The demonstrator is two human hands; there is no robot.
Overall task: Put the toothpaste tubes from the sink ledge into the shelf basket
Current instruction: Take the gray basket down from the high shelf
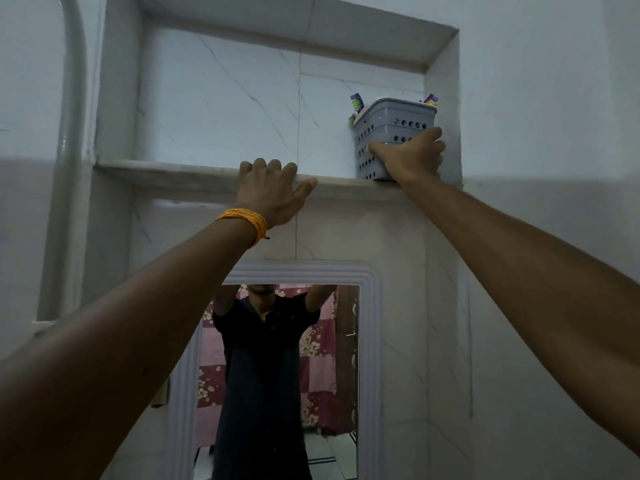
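Note:
A grey perforated basket [394, 128] stands at the right end of the marble shelf [166, 171] in a wall niche. Purple toothbrush heads [356, 102] stick out above its rim at both back corners. My right hand [410, 155] grips the basket's lower front corner, fingers wrapped on its side. Over the shelf's front edge near the middle my left hand [272, 190] rests with its fingers curled on the ledge, an orange thread band on the wrist. No toothpaste tube is visible; the basket's inside is hidden from below.
A white-framed mirror [277, 375] hangs below the shelf and reflects a person with raised arms. A grey pipe [71, 133] runs down the wall at the left. The niche's right wall stands close against the basket.

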